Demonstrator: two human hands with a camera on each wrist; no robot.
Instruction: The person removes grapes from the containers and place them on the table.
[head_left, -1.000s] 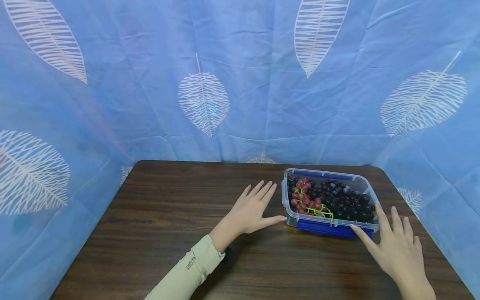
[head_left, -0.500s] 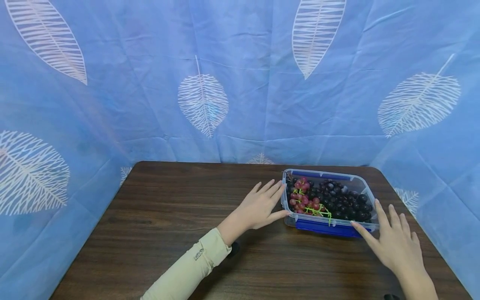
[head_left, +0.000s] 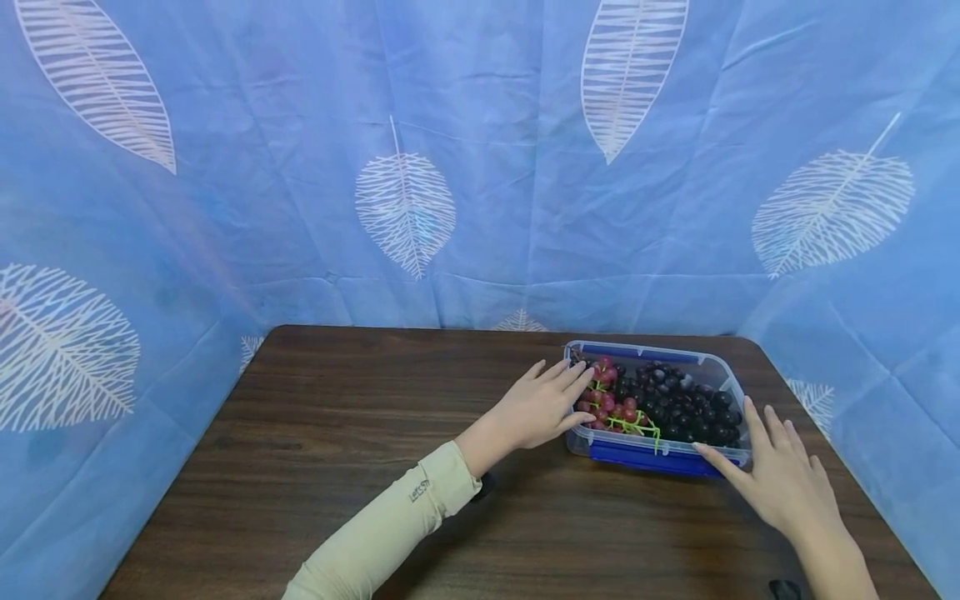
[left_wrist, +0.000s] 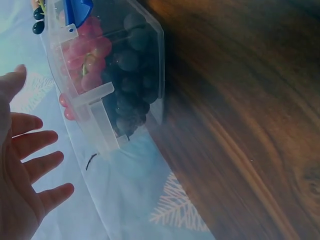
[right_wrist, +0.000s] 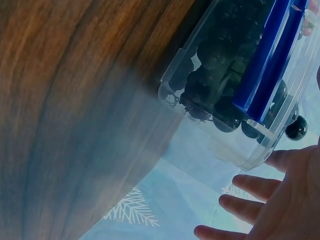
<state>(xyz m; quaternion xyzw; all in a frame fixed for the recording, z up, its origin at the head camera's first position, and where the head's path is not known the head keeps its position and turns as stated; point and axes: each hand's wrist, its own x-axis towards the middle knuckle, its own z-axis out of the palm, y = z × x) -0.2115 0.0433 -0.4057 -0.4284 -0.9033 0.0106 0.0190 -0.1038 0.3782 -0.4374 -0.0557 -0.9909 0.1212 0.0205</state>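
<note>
A clear plastic food container (head_left: 731,379) with blue latches (head_left: 652,458) stands lidless on the table's right side. Inside lie a bunch of red grapes (head_left: 603,400) at the left and many black grapes (head_left: 686,404). A green stem (head_left: 645,429) hangs over the front rim. Spread fingers of my left hand (head_left: 543,410) reach over the container's left end; in the left wrist view that hand (left_wrist: 22,170) appears apart from the wall. My right hand (head_left: 787,479) is spread at the right front corner. In the right wrist view its fingers (right_wrist: 257,186) lie close to the rim; contact is unclear.
The dark wooden table (head_left: 337,417) extends left of the container. Behind it hangs a blue cloth (head_left: 480,208) with white leaf prints. A dark strap (head_left: 785,589) shows under the right wrist.
My left hand has moved right, from beside the container to over its left end. The right hand has shifted slightly left and up toward the rim. The container's contents look unchanged.
</note>
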